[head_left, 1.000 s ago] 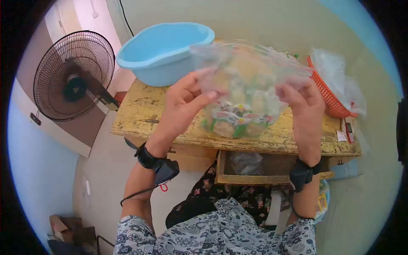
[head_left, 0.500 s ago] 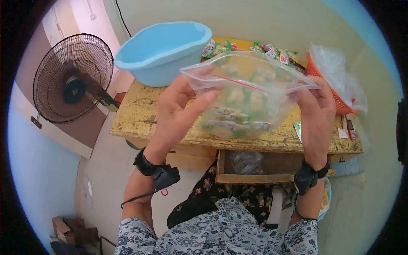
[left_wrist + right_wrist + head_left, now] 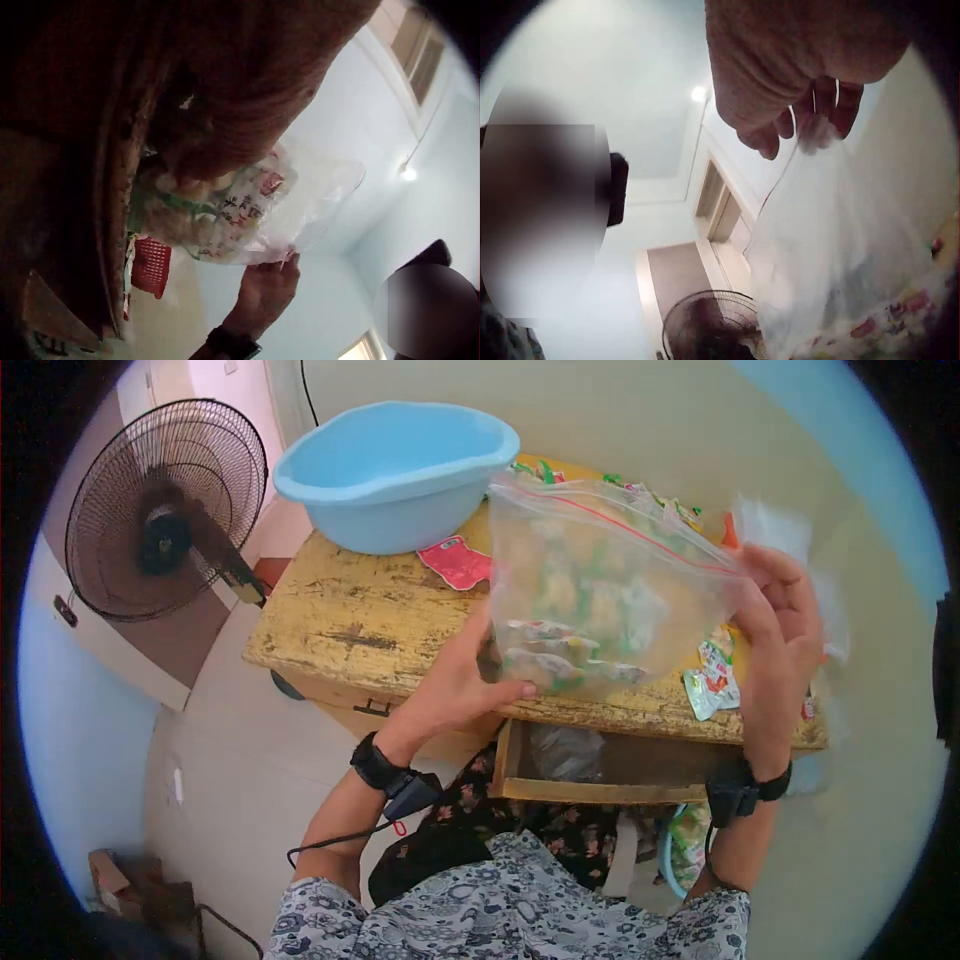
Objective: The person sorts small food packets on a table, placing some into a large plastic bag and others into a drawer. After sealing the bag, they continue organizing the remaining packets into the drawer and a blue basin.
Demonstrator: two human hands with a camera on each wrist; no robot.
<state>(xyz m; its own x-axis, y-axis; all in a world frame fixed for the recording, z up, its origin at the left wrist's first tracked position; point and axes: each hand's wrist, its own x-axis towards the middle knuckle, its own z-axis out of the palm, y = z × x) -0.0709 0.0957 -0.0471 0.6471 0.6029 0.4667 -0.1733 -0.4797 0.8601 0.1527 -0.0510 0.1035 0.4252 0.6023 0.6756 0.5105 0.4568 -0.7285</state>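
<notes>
A clear zip-lock bag point(image 3: 640, 585) with a red line along its top hangs over the front of the desk, holding several small packets with white and green wrappers. My left hand point(image 3: 450, 685) grips its lower left corner, thumb in front and the other fingers hidden behind. At the top right corner, my right hand point(image 3: 782, 625) pinches the plastic. The right wrist view shows those fingertips point(image 3: 769, 142) at the bag's gathered edge. In the left wrist view, printed wrappers point(image 3: 244, 206) press against the plastic beside the left hand.
A blue basin point(image 3: 400, 485) stands at the back left of the worn yellow desk point(image 3: 330, 620). A red wrapper point(image 3: 458, 563) and a white-green packet point(image 3: 712, 685) lie on it. Below, an open drawer point(image 3: 600, 792) juts out. A fan point(image 3: 165, 510) stands left.
My left hand has moved from the bag's top left edge down to its lower left corner. The right hand keeps the top right corner, now further right. A red wrapper has come into view.
</notes>
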